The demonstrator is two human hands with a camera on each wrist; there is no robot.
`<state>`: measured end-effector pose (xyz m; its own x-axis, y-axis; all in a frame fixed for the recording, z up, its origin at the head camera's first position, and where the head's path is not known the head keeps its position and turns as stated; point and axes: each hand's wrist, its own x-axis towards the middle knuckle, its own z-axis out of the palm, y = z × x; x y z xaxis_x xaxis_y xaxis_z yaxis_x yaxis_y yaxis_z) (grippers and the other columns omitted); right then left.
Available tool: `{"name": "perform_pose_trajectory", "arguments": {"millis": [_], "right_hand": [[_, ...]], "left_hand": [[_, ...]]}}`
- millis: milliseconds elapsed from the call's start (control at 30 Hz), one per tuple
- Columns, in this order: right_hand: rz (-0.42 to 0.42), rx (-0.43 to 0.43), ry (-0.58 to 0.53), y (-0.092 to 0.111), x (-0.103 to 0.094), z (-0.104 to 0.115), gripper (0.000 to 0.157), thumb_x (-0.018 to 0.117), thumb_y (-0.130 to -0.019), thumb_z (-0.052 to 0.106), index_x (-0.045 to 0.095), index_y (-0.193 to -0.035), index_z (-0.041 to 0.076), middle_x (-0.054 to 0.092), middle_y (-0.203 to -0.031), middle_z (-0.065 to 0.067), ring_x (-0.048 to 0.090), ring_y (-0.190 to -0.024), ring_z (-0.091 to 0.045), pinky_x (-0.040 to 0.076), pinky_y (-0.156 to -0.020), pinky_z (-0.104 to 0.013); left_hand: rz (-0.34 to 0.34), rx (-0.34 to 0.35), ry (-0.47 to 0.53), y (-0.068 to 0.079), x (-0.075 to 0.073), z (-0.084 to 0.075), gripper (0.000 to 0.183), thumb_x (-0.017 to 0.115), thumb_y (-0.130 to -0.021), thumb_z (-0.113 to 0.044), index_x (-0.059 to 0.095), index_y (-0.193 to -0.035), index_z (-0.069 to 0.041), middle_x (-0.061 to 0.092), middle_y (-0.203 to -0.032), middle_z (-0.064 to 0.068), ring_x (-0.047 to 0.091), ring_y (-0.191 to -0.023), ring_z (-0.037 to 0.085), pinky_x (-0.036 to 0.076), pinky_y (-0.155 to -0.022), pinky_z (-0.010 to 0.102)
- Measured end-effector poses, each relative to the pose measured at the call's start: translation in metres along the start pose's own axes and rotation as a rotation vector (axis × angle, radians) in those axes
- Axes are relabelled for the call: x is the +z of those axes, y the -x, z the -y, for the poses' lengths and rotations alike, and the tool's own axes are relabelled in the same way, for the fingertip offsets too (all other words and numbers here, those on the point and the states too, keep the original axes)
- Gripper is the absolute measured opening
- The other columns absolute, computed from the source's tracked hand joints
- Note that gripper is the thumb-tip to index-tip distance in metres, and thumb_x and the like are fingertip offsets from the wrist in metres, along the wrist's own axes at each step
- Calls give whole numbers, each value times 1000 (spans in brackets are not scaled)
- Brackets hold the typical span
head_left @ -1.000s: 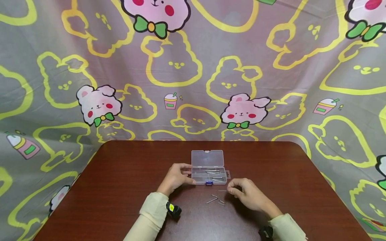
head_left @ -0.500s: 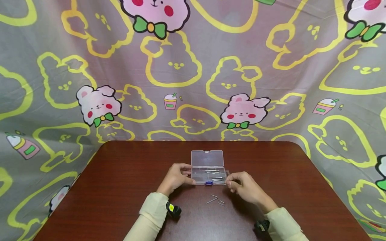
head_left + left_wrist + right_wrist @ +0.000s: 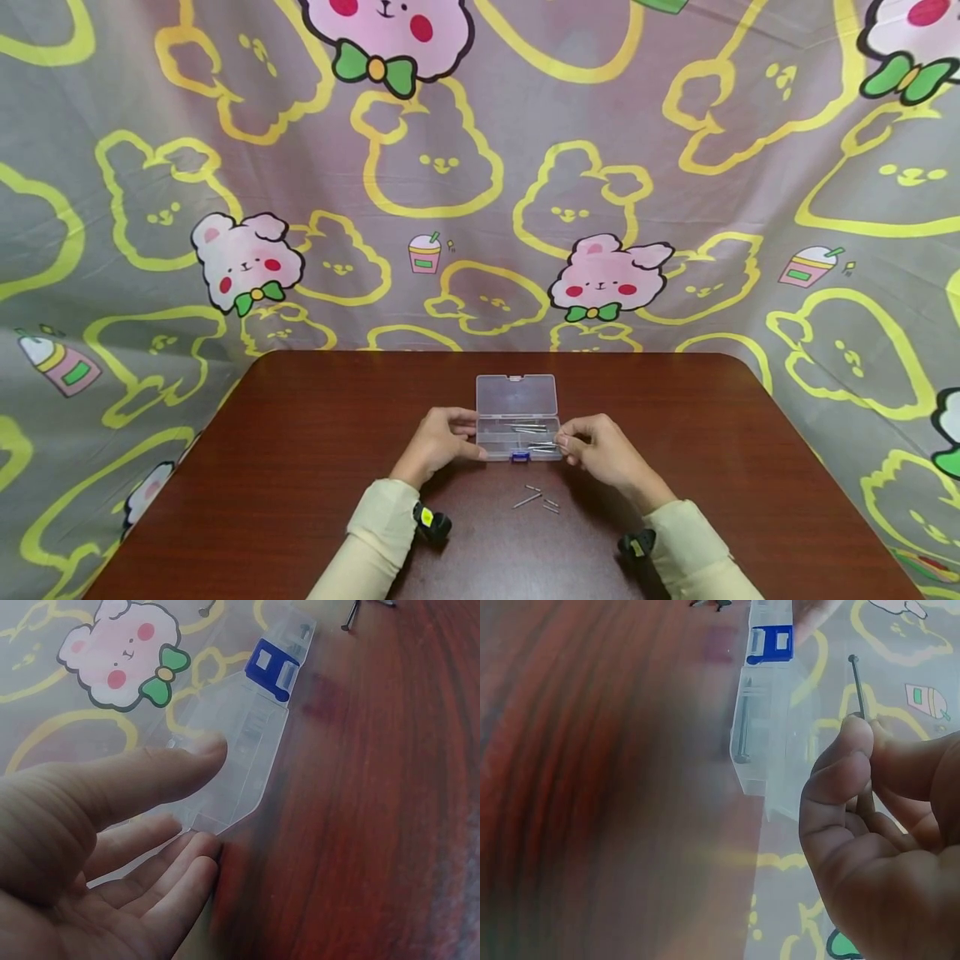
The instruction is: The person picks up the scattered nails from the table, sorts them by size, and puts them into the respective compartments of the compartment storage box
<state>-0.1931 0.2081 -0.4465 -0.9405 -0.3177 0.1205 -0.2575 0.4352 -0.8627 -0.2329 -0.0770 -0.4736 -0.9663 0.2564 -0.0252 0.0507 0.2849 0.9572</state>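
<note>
A clear plastic compartment box (image 3: 495,450) lies on the table, its lid (image 3: 516,394) raised at the back. My left hand (image 3: 442,435) holds the box's left end, thumb at the front corner and fingers along the side. Over the right end, my right hand (image 3: 603,450) pinches a thin metal nail (image 3: 858,686) between thumb and fingertips. Its headed end points away from the fingers in the right wrist view; the other end is hidden in the hand. Several nails (image 3: 529,428) lie in the back compartment, more nails (image 3: 542,446) in the front right one.
Several short metal nails (image 3: 527,500) lie loose on the brown table (image 3: 337,417), in front of the box. A blue latch (image 3: 520,456) sits at the box's front edge. A patterned curtain (image 3: 480,325) hangs behind the table.
My right hand has moved up and slightly left with the nail, from the table in front to the box's right end. My left hand has stayed in place.
</note>
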Motion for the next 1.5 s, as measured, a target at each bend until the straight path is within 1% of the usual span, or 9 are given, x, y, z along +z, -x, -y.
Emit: {"name": "perform_pose_trajectory", "arguments": {"millis": [267,467,567,767,933,1167,1367,1500], "right_hand": [[-23,56,-10,-4,1,-1,12,63,-96,-3,70,-87,-6,58,-66,-5,57,-61,-16,48,-53,-25],[-40,81,15,-7,3,-1,11,65,-96,0,73,-89,-3,58,-65,-4,56,-62,-17,46,-51,-25],[-39,86,24,-8,3,-3,11,65,-96,0,73,-88,-2,58,-65,-2,56,-62,-17,44,-49,-24],[-55,106,66,-11,5,-7,12,67,-95,1,73,-84,1,59,-66,0,58,-62,-16,41,-50,-24],[-84,122,112,-14,5,-8,12,69,-93,0,75,-84,4,60,-66,1,59,-62,-15,41,-53,-25],[-105,123,160,-16,6,-7,15,69,-93,1,74,-80,7,60,-64,2,58,-60,-13,41,-54,-25],[-90,107,180,-17,7,-6,16,68,-93,0,72,-79,6,58,-63,2,56,-60,-12,41,-55,-25],[-86,106,195,-16,8,-5,16,69,-93,0,73,-79,6,57,-61,3,55,-59,-12,41,-55,-25]], "left_hand": [[2,-3,1,0,0,0,64,92,-64,4,66,-122,8,71,-111,19,67,-105,30,57,-82,35],[6,-8,8,1,0,0,65,92,-64,4,66,-123,8,70,-111,20,67,-105,30,57,-80,35],[10,-10,13,1,0,-1,65,92,-64,4,65,-123,8,70,-110,20,67,-104,31,57,-79,35],[-3,-15,15,0,2,-3,65,92,-62,6,66,-122,8,70,-107,19,68,-100,29,58,-77,35],[-13,-22,52,0,4,-3,66,90,-61,10,65,-123,10,70,-106,21,68,-100,31,58,-74,34],[-24,-14,101,0,5,-3,68,87,-60,16,63,-123,13,70,-107,25,68,-101,35,59,-74,35],[-30,-25,97,1,7,-4,69,86,-61,17,62,-125,13,68,-111,23,67,-102,33,59,-76,35],[-20,-29,112,1,7,-4,69,85,-61,19,61,-126,13,68,-112,24,67,-102,33,59,-75,35]]}}
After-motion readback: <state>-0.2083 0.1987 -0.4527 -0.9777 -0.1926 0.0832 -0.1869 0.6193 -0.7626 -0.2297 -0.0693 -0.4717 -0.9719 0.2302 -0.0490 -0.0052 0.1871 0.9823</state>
